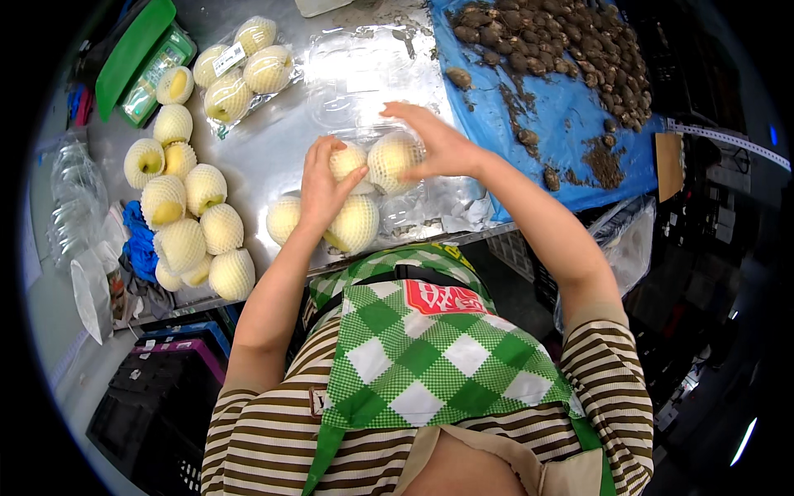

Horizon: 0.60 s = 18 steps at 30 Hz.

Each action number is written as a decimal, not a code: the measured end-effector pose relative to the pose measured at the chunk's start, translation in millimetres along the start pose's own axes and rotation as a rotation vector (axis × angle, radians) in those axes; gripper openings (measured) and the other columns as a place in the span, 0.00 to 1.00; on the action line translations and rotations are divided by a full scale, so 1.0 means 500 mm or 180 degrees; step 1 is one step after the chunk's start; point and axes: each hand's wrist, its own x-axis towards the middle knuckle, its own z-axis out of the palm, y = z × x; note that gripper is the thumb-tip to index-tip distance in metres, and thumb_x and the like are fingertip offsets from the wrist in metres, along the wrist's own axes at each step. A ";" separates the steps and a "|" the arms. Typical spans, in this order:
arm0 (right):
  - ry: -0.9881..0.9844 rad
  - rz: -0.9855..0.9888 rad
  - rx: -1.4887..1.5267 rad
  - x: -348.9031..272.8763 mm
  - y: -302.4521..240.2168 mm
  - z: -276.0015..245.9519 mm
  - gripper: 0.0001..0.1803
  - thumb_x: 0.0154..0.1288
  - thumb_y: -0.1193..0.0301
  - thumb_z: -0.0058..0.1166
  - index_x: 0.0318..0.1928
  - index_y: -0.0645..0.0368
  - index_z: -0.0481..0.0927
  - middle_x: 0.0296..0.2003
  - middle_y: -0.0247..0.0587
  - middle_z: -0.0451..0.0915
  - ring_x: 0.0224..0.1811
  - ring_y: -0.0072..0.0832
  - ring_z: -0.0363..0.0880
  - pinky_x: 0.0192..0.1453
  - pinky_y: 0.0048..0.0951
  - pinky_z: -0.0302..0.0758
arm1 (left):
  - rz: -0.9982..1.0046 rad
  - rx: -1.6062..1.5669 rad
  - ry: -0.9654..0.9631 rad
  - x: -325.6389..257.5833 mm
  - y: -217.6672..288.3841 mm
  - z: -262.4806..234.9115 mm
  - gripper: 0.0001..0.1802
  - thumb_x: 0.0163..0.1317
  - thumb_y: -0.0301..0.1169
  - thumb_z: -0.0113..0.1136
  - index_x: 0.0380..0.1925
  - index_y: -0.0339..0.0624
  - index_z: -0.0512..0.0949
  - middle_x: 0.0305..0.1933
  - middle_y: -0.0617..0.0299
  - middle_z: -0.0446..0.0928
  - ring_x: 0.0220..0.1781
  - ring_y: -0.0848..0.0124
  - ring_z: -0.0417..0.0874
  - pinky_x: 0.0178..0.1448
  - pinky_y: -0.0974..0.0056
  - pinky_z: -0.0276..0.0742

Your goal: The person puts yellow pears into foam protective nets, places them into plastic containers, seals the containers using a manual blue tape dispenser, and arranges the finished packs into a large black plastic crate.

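I see my left hand lying on a netted pear, its fingers curved over the fruit and gripping it. My right hand covers a second pear just beside it, at 3 o'clock from the first, with fingers spread and closed around its top. Both pears sit in a clear plastic tray on the steel tabletop, near its front edge. A third pear is in the tray at 6 o'clock from my left hand, and one more lies at 8 o'clock, just outside the tray I think. A pile of loose pears is well apart at 9 o'clock. A bagged pack of pears is at 11 o'clock. A blue sheet with muddy roots is at 2 o'clock.
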 end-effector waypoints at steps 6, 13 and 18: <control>0.0322 0.0141 -0.0863 -0.009 -0.060 0.065 0.44 0.36 0.62 0.69 0.57 0.56 0.64 0.60 0.43 0.62 0.65 0.40 0.55 0.67 0.42 0.55 | -0.0111 -0.0025 0.0101 0.009 -0.009 0.004 0.20 0.48 0.33 0.65 0.39 0.40 0.69 0.45 0.55 0.72 0.56 0.55 0.69 0.58 0.57 0.64; 0.0501 0.0400 -0.1026 0.000 -0.055 0.115 0.34 0.30 0.69 0.67 0.46 0.56 0.72 0.47 0.41 0.70 0.53 0.38 0.66 0.54 0.40 0.66 | -0.0047 -0.0313 0.0203 0.005 -0.037 -0.004 0.18 0.49 0.27 0.61 0.42 0.39 0.70 0.43 0.54 0.73 0.46 0.61 0.75 0.50 0.63 0.69; 0.1009 0.1020 -0.1636 0.030 -0.065 0.175 0.08 0.47 0.71 0.51 0.29 0.59 0.79 0.37 0.43 0.77 0.47 0.37 0.73 0.49 0.42 0.68 | -0.0121 -0.0364 -0.0033 0.007 -0.033 0.009 0.18 0.55 0.27 0.57 0.45 0.35 0.69 0.46 0.52 0.71 0.49 0.62 0.71 0.55 0.63 0.65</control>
